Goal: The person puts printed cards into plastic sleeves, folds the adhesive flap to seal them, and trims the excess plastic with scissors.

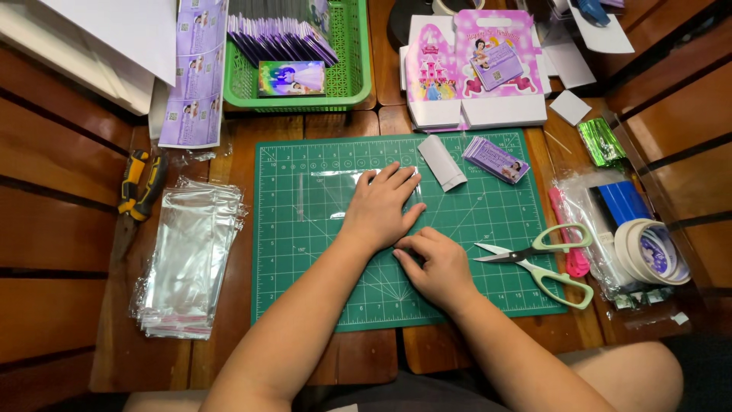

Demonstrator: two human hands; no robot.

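While left hand (381, 204) presses flat, fingers spread, on clear cellophane bag (335, 194) mid-frame, right hand (436, 263) pinches its lower edge; sealed none visible, bag stack (187, 259) left still unfilled

— What is carrying everything here?

— A brown slatted wooden tabletop (69, 252) is bearing it all, with a green gridded cutting mat (305, 290) lying at its middle.

— And around the mat?

— A stack of clear cellophane bags (187, 259) and yellow-handled pliers (137, 191) are lying to its left; a green plastic basket (354, 72) is sitting above, and a pink printed cardboard box (476, 69) beside that.
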